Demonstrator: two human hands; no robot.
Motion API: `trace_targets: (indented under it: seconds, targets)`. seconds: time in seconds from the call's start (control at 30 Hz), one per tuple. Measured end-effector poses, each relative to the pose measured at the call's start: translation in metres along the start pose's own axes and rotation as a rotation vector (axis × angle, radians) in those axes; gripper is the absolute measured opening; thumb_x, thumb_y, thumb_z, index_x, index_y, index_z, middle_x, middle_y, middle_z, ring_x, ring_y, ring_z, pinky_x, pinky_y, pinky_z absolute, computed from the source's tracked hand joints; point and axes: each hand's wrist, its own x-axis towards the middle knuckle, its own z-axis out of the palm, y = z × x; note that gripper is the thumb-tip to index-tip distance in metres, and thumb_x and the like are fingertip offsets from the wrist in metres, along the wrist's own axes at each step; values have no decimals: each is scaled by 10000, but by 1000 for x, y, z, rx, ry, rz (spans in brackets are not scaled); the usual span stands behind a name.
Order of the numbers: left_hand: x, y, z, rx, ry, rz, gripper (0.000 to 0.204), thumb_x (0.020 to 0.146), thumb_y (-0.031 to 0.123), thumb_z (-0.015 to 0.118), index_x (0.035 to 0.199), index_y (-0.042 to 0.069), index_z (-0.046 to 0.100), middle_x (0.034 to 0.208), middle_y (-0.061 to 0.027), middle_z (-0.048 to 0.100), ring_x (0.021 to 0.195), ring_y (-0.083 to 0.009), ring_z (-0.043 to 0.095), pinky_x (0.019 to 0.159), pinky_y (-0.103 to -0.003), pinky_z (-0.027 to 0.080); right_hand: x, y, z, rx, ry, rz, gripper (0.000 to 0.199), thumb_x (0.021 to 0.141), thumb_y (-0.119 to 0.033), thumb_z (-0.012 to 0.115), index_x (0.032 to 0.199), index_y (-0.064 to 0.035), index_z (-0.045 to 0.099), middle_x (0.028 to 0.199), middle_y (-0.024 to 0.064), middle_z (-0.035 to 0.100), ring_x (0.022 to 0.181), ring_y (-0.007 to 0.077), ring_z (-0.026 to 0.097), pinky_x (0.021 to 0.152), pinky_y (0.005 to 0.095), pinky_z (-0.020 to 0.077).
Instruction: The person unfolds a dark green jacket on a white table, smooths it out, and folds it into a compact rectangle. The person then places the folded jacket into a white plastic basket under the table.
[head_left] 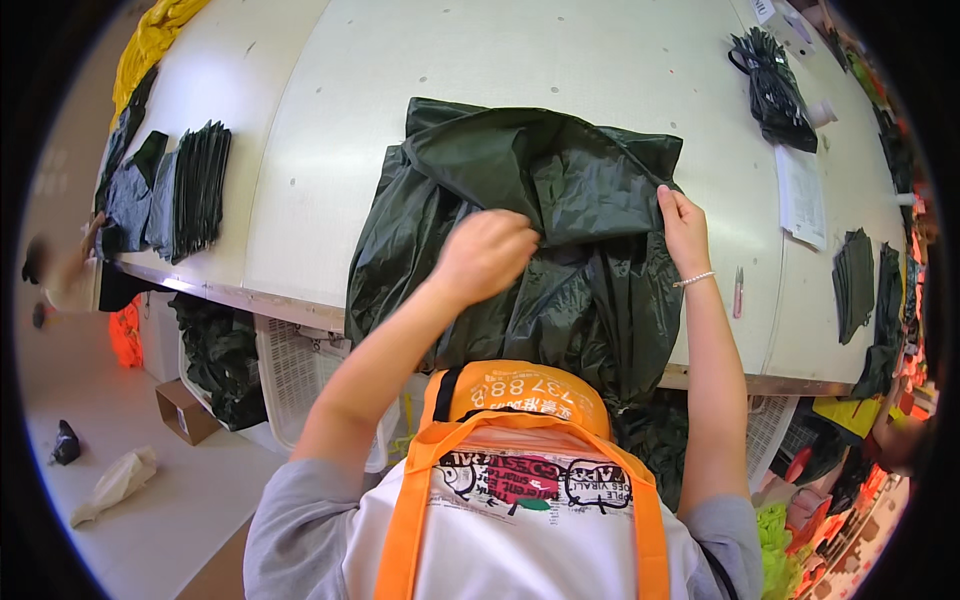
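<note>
I saw a big pale surface (600, 60) that filled most of the view. A large dark green cloth (560, 250) lay spread on it, all wrinkled and shiny. Its lower part hung over the near edge of the surface.

Under the surface stood a white plastic basket (300, 370). More dark green cloth (225, 365) was piled just to its left, but I could not tell if any of it was inside the basket. Another white basket (765, 425) showed on the right, half hidden. A small brown box (185, 410) sat on the floor (160, 500), and I could not see inside it.

A flat stack of dark folded pieces (195, 190) lay far to the left on the surface. A dark bundle (775, 90) lay far to the right, with a white paper (802, 195) near it. The far right side was bent and crowded, so it was hard to make out.

My left hand (485, 255) was a closed grip, bunched on the middle of the cloth. My right hand (685, 225) pinched the cloth's right edge where the top layer was folded over. The cloth lay right under both hands, touching them. A thin bracelet (695, 280) was on the right wrist.
</note>
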Motion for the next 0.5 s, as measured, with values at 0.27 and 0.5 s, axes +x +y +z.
trace_targets:
  seconds: [0.27,0.5]
  targets:
    - [-40,-42,88,87,-258,-624,351,771,364,686,964,78,622,974,-124,599,956,-300,570,724,-417,492,20,-11,-10,-84,176,-79,458,946,-340,545,666,2,421,576,23,328,587,101,301,527,286,317]
    - [-13,-11,107,317,-278,-540,446,730,398,706,1066,125,600,1069,-116,528,1053,-317,491,912,-487,423,35,-5,-1,-116,83,-120,461,944,-348,542,671,3,420,562,62,333,558,128,303,517,310,324]
